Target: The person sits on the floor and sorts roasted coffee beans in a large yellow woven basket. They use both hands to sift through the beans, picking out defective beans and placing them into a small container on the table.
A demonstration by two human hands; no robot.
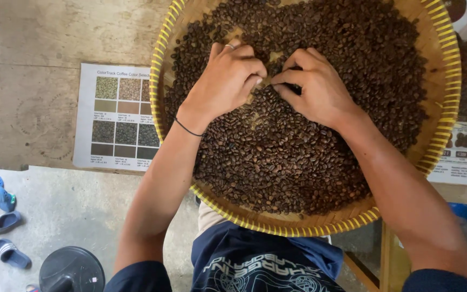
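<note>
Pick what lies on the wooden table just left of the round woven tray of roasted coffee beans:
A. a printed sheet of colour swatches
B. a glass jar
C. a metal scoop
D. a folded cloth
A: a printed sheet of colour swatches lies flat, its right edge tucked under the woven tray.

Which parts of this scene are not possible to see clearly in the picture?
Head view:
- Far rim of the woven tray: cut off by the top edge.
- Fingertips of the left hand and right hand: curled into the coffee beans, so any bean pinched is hidden.
- Left colour chart: its right side lies under the tray.
- Right chart: partly covered by the tray, cut by the edge.
</note>
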